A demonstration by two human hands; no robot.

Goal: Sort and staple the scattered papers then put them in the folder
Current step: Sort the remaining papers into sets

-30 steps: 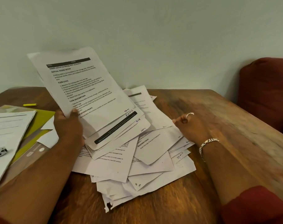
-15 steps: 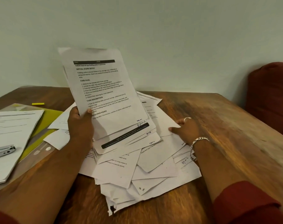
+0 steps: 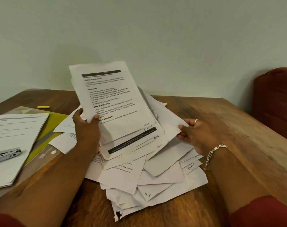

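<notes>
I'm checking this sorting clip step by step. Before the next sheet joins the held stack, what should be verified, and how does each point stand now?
1. Left hand grips the held stack firmly: ok, thumb on the front, stack raised.
2. Right hand has a sheet: ok, it pinches the corner of one sheet from the pile.
3. That sheet's page number fits the order: cannot tell, the handwritten marks are too small to read.
4. Held stack edges squared: not ok, the lower sheets are fanned out.
5. Stapler within reach: ok, it lies on the papers at the left.
6. Folder ready: cannot tell, mostly covered.
</notes>
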